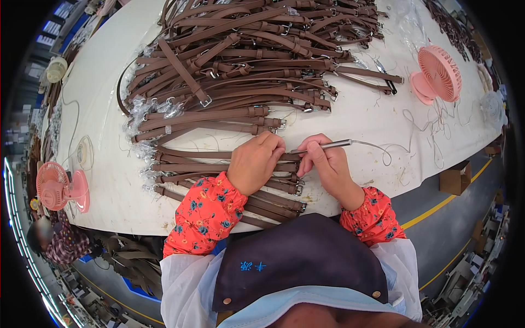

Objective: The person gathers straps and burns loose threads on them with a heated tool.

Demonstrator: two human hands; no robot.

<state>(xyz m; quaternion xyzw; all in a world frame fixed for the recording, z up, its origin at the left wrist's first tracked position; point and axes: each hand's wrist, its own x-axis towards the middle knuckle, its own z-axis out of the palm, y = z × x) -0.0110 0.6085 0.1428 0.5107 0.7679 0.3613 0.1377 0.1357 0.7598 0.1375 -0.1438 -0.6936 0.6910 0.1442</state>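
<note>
My left hand (252, 163) is closed, its fingertips pinching the buckle end of a brown buckled strap (197, 154). In my right hand (331, 167) is a slim metal pen-shaped tool (340, 144) with a thin cord running off its back end. The tool's tip points left, close to my left fingertips; whether it touches the strap I cannot tell. Beneath and around both hands lie more straps (273, 203) in a row, buckles to the right. Clear plastic wrap (147, 158) covers some of their left ends.
A large heap of brown straps (246, 52) covers the far side of the white table (104, 136). Pink fans stand at right (439, 74) and left (53, 186). Black-handled snips (389, 82) lie by the heap. Another person (60, 240) is at lower left.
</note>
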